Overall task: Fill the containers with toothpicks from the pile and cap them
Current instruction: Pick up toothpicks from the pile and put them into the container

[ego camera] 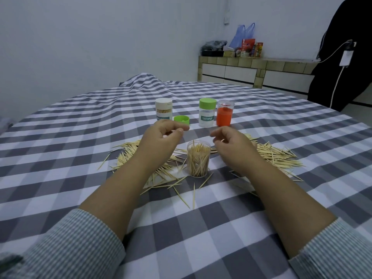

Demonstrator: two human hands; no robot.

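Observation:
A clear uncapped container (198, 159) stands upright in the middle of the checked cloth, packed with toothpicks. The toothpick pile (275, 156) spreads around it on both sides. My left hand (163, 137) hovers just left of and above the container, fingers curled, thumb and forefinger pinched; nothing shows between them. My right hand (231, 146) hovers just to its right, fingers loosely curled, holding nothing I can see. Behind stand a white-capped container (164, 109) with toothpicks inside, a loose green cap (181, 120), a green-capped container (207, 112) and a clear container with an orange insert (224, 113).
A grey and white checked cloth (201, 238) covers the surface, humped at the far middle. Stray toothpicks (193, 196) lie in front of the container. A tiled counter (261, 71) with bags and boxes stands at the back right, beside a dark garment (342, 57) and a charger cable.

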